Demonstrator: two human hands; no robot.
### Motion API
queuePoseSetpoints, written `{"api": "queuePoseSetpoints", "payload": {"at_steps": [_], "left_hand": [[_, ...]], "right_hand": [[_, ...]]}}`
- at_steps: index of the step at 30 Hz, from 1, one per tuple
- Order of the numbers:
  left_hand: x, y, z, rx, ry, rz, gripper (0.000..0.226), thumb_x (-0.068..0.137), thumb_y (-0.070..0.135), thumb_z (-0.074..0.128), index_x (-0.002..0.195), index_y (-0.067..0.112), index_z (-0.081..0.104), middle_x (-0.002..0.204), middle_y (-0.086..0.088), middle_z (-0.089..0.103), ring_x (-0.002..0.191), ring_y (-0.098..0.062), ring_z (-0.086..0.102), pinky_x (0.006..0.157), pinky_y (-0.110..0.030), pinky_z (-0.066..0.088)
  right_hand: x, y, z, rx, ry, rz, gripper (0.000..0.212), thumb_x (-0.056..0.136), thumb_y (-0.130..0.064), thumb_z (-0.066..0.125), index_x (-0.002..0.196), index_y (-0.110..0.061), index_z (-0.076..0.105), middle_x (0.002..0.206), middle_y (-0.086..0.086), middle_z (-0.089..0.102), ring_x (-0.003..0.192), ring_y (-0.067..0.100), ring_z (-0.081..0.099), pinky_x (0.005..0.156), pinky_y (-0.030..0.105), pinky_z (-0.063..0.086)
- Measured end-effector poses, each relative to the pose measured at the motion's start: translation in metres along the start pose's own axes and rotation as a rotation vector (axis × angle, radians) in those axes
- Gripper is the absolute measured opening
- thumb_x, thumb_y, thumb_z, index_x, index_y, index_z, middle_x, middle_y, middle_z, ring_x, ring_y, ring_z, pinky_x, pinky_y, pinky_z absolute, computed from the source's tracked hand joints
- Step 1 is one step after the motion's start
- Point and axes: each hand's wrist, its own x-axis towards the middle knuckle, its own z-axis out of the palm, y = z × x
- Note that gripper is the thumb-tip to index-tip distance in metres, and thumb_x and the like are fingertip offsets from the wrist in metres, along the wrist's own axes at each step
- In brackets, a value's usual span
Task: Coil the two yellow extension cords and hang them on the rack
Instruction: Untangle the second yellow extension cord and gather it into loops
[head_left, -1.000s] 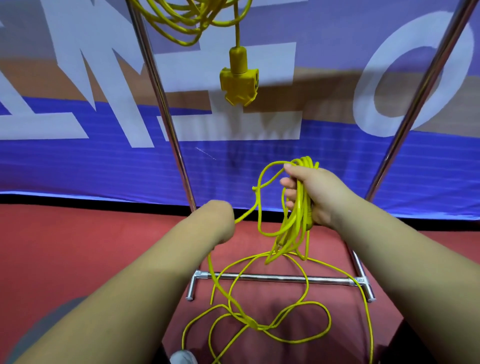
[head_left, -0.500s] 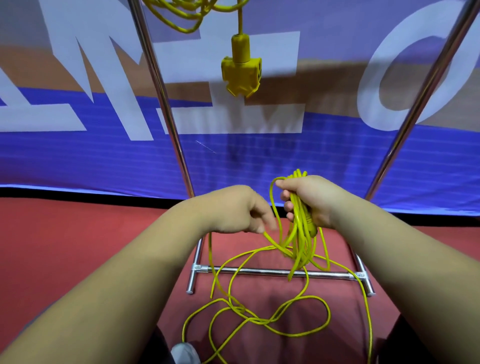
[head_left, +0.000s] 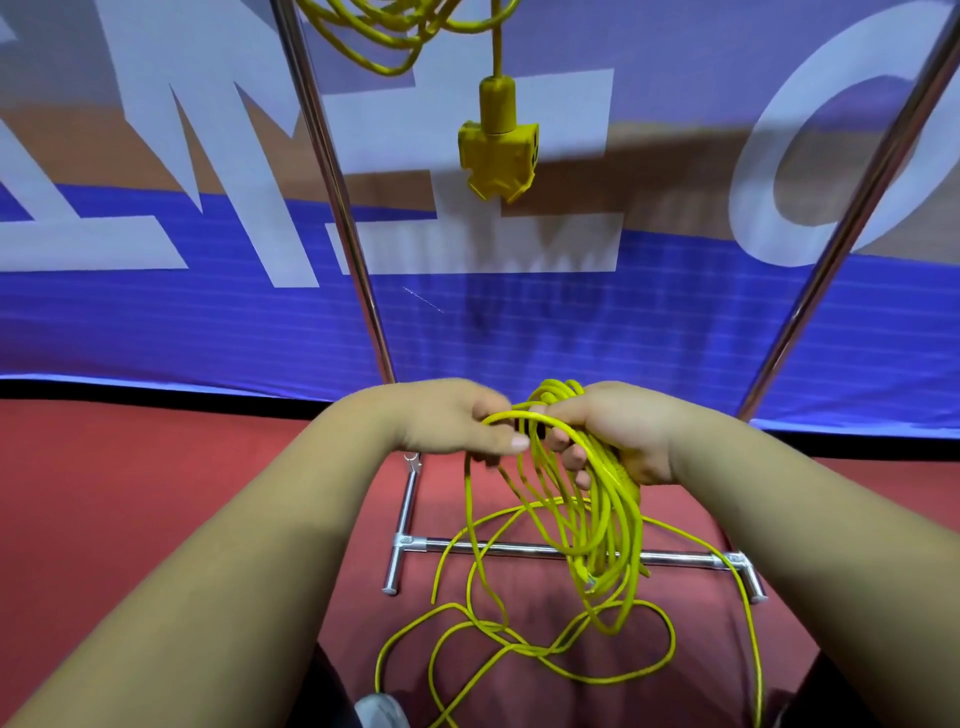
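My right hand (head_left: 618, 434) grips a bundle of yellow cord loops (head_left: 597, 525) that hang down below it. Beside it, my left hand (head_left: 457, 421) pinches a strand of the same cord and lays it against the top of the bundle. The loose rest of this cord (head_left: 524, 644) lies in tangled curves on the red floor. A first yellow cord coil (head_left: 395, 31) hangs at the top of the frame, its yellow socket block (head_left: 497, 156) dangling below it. The rack's two slanted metal poles (head_left: 332, 192) rise on either side.
The rack's base bar (head_left: 519, 548) crosses the red floor under the hanging loops, with feet at each end. A blue and white banner (head_left: 156, 312) stands close behind the rack. A grey shoe tip (head_left: 379, 712) shows at the bottom edge.
My left hand has come up and to the right from beside the left pole, bringing a strand to the bundle in my right hand. More loops now hang from the right hand.
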Motion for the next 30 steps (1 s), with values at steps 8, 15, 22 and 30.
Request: {"api": "queuePoseSetpoints", "payload": {"at_steps": [8,15,22,30], "left_hand": [[0.013,-0.019,-0.006,0.104,0.233,0.001,0.017,0.108,0.029,0.056,0.108,0.026,0.072,0.084,0.005,0.075,0.074,-0.003,0.069,0.07,-0.017,0.049],[0.017,-0.009,-0.023,0.262,0.589,0.107,0.02,0.094,0.047,0.072,0.091,0.027,0.073,0.078,0.007,0.067,0.074,-0.007,0.059,0.063,-0.031,0.045],[0.039,-0.059,-0.015,0.449,0.508,-0.088,0.014,0.103,0.022,0.054,0.09,0.027,0.053,0.087,0.006,0.059,0.088,-0.028,0.06,0.074,-0.039,0.047],[0.044,-0.102,0.0,0.195,0.241,-0.385,0.034,0.107,0.051,0.049,0.101,0.025,0.071,0.103,0.001,0.073,0.099,-0.021,0.067,0.093,-0.038,0.052]], "right_hand": [[-0.004,-0.006,-0.013,-0.052,0.017,-0.055,0.039,0.103,-0.052,0.061,0.091,-0.016,0.057,0.066,0.001,0.052,0.046,0.015,0.044,0.05,0.03,0.044],[-0.01,-0.012,-0.011,0.029,-0.057,-0.096,0.04,0.098,-0.056,0.061,0.089,-0.018,0.053,0.058,-0.002,0.037,0.038,0.011,0.033,0.046,0.026,0.039],[-0.02,-0.025,-0.015,0.274,-0.076,-0.181,0.032,0.094,-0.047,0.068,0.079,-0.022,0.053,0.049,-0.01,0.025,0.032,0.007,0.025,0.04,0.023,0.032],[-0.028,-0.036,-0.037,0.492,0.002,-0.322,0.031,0.104,-0.033,0.056,0.075,-0.026,0.047,0.043,-0.009,0.027,0.03,0.006,0.025,0.037,0.022,0.03]]}}
